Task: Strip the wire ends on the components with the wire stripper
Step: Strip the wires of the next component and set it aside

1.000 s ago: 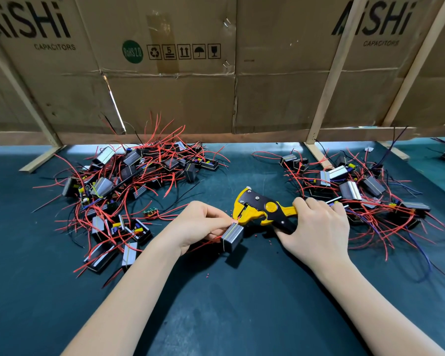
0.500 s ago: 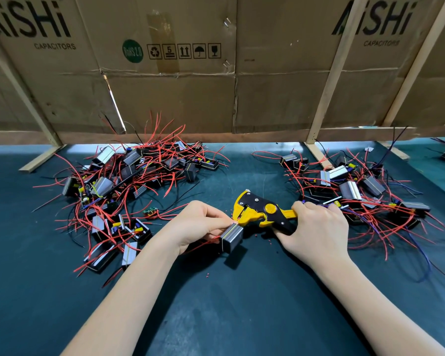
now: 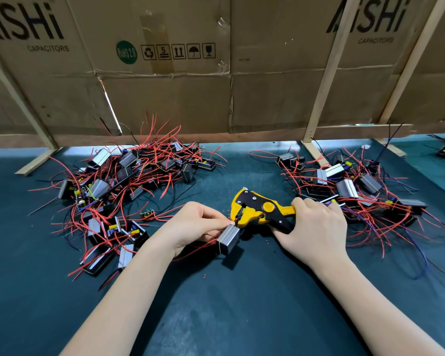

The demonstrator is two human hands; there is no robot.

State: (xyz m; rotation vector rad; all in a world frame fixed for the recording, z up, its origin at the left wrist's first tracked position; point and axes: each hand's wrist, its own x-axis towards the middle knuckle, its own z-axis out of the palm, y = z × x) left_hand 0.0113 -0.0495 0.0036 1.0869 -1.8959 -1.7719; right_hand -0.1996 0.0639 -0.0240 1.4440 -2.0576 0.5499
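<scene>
My right hand (image 3: 314, 227) grips the handles of a yellow and black wire stripper (image 3: 254, 208) at the middle of the dark mat. Its jaws point left. My left hand (image 3: 198, 224) pinches a red wire right at the jaws. That wire belongs to a small grey box component (image 3: 228, 238), which hangs just below my left fingertips. More red leads trail from the component under my left hand.
A pile of grey components with red wires (image 3: 118, 191) lies to the left, a second pile (image 3: 352, 191) to the right behind my right hand. A cardboard wall (image 3: 216, 86) on wooden struts closes the back. Tiny red insulation bits dot the mat (image 3: 242, 304).
The wire stripper's handles have been squeezed slightly and its head has shifted a little; both hands stay in nearly the same place.
</scene>
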